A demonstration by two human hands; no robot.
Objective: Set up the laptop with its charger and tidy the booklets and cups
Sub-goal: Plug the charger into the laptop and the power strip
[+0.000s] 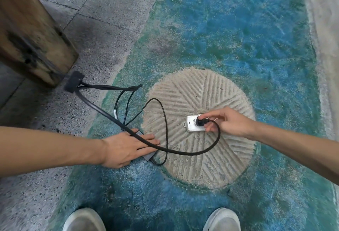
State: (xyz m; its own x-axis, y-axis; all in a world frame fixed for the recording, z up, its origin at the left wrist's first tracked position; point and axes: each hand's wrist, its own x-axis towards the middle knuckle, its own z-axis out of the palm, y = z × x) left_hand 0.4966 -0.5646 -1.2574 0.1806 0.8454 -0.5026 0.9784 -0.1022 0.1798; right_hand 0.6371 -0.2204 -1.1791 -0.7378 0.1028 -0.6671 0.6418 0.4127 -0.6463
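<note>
The right hand [230, 120] is pinching the black plug [201, 121] seated in the one white floor socket [194, 123] near the round stone slab's [200, 159] centre, its thick cable [211, 147] trailing toward the slab's near edge. The left hand [126, 148] is lying flat — fingers spread — on the single charger brick [149, 156] at the slab's left edge, its long axis running diagonally. One wooden post [27, 29] is standing far left; two shoes [82, 220] below.

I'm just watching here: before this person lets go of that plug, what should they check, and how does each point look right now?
1. Plug at the floor socket: ok.
2. Plug fully seated: cannot tell.
3. Right hand gripping the plug: ok.
4. Left hand resting on the power brick: ok.
5. Thick cable free of kinks: ok, one open loop.
6. Thin cord untangled: not ok, it crosses the thick cable.
</note>
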